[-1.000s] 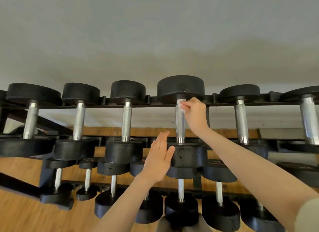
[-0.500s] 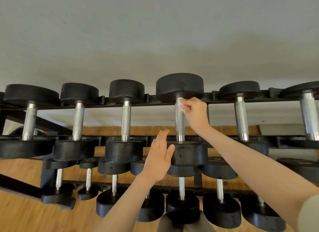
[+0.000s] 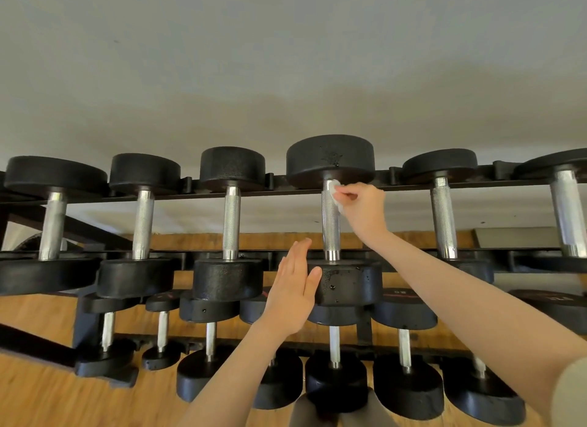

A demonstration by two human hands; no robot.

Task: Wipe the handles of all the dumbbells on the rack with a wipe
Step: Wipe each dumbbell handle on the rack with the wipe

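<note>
- My right hand (image 3: 360,209) pinches the white wipe (image 3: 335,194) against the top of a knurled chrome handle (image 3: 330,223), just under that dumbbell's far head (image 3: 330,161).
- My left hand (image 3: 293,291) is flat with fingers straight and together, holding nothing, just beside the same dumbbell's near head (image 3: 347,282); I cannot tell whether the thumb touches it.
- That dumbbell sits fourth from the left on the upper tier of the black rack (image 3: 394,175), with smaller dumbbells (image 3: 406,385) on the tier below, above the wooden floor (image 3: 38,391).
- Red markings and pale characters show on some lower heads; too blurred for me to read.
</note>
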